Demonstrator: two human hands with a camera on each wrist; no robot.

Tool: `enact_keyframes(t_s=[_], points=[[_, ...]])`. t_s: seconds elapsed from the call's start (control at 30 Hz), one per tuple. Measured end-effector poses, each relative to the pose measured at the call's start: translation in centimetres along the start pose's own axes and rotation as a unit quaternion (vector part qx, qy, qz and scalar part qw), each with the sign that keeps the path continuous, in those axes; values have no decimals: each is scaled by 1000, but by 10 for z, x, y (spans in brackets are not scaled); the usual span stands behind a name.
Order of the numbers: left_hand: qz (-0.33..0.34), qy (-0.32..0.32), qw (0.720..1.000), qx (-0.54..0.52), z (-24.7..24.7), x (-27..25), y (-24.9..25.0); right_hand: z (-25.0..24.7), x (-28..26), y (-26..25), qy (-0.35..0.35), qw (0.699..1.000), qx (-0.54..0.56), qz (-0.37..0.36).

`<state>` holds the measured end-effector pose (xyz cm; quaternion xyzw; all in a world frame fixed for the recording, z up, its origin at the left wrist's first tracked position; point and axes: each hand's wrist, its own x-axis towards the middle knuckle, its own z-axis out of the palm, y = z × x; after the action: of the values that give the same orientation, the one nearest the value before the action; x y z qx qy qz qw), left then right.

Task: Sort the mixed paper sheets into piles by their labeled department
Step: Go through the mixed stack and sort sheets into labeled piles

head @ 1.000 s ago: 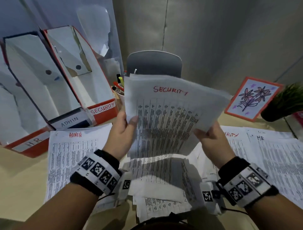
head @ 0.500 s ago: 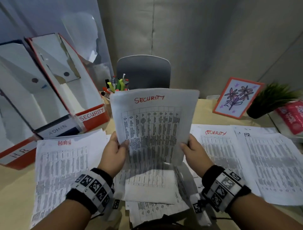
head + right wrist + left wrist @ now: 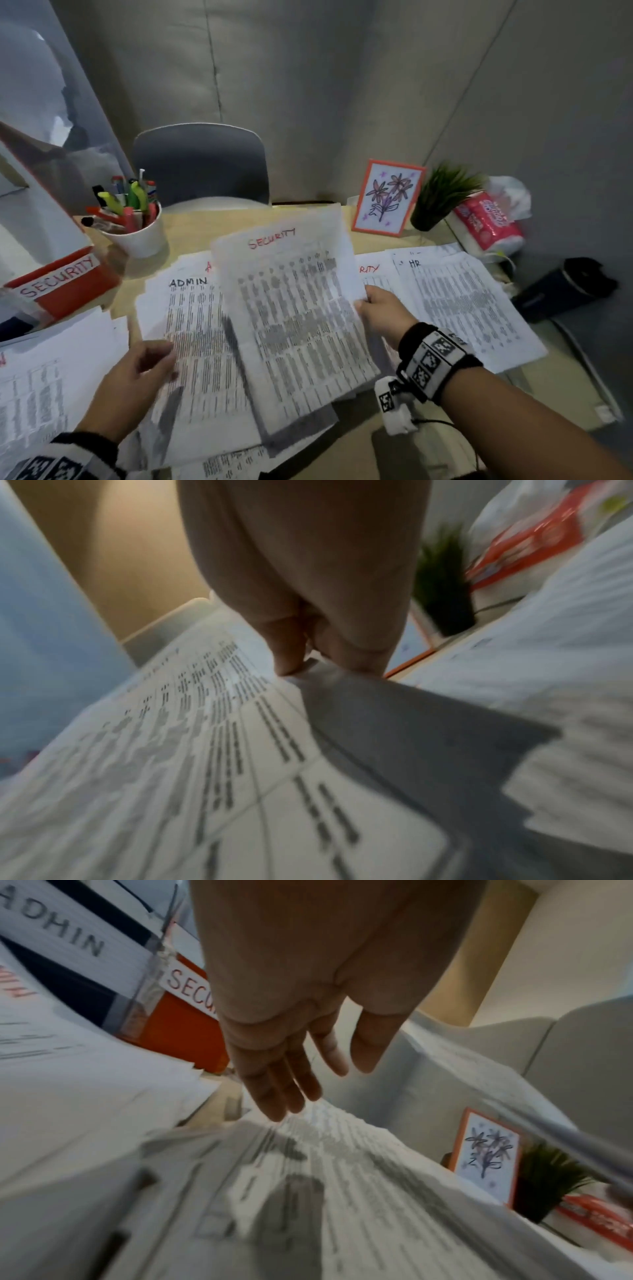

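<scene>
My right hand (image 3: 368, 303) pinches the right edge of a printed sheet headed SECURITY (image 3: 294, 315), held tilted above the desk; the right wrist view shows thumb and fingers (image 3: 291, 653) clamped on that edge. My left hand (image 3: 150, 359) hovers with straight, spread fingers (image 3: 274, 1091) over the mixed stack, whose top sheet reads ADMIN (image 3: 195, 342). A SECURITY pile (image 3: 371, 274) and an HR pile (image 3: 459, 308) lie to the right. Another pile (image 3: 41, 383) lies at the far left.
A red SECURITY file box (image 3: 65, 284) stands at the left, with an ADMIN box (image 3: 68, 939) beside it. Behind are a white pen cup (image 3: 137, 229), a chair (image 3: 202, 164), a flower picture (image 3: 388, 198), a potted plant (image 3: 442, 195), a tissue pack (image 3: 486, 222) and a dark container (image 3: 561, 287).
My left hand has let go of the SECURITY sheet and dropped toward the mixed stack. My right hand alone now carries the sheet lower and to the right. The view has swung right.
</scene>
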<state>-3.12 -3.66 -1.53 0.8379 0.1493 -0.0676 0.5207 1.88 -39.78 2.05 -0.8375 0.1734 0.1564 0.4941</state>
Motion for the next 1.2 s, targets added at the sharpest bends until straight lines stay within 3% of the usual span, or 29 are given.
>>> enact_keyframes(t_s=[0.23, 0.33, 0.5, 0.87, 1.03, 1.2], points=[[-95, 22, 993, 71, -9, 20, -43, -115, 18, 59, 149, 982, -50, 102], [-112, 16, 992, 61, -6, 23, -51, -135, 30, 80, 170, 972, -73, 147], [-131, 3, 989, 61, -5, 26, -56, -123, 45, 87, 150, 961, -151, 178], [-146, 10, 987, 63, -6, 31, -54, -71, 60, 79, 79, 969, -192, 133], [-163, 9, 986, 32, -12, 41, -64, -67, 59, 85, 76, 957, -240, 142], [-166, 13, 986, 8, -9, 46, -59, -61, 56, 90, 128, 930, -316, 140]])
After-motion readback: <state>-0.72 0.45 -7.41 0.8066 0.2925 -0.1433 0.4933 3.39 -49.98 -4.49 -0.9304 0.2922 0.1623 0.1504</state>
